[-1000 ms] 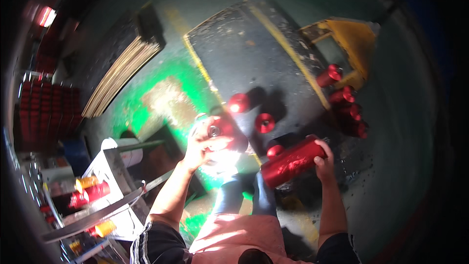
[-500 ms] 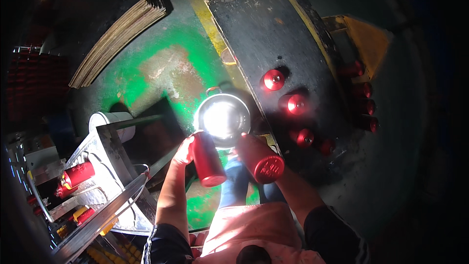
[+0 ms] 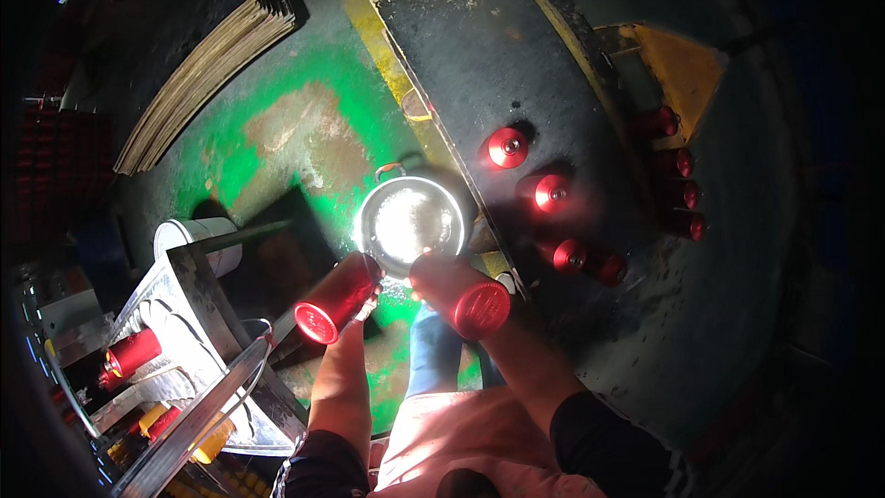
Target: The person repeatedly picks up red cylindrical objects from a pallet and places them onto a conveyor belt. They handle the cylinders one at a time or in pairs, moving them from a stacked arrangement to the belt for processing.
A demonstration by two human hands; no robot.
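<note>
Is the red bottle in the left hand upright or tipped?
Tipped: the red bottle slants in the left hand, its round base facing the camera.

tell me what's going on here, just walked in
A person is holding two red metal bottles, one in each hand. The left hand grips the left bottle and the right hand the right bottle, both tilted with their bases toward the person, by the near edge of a brightly lit round pan. Several similar red bottles stand on the dark board to the right, and more line its far right side.
</note>
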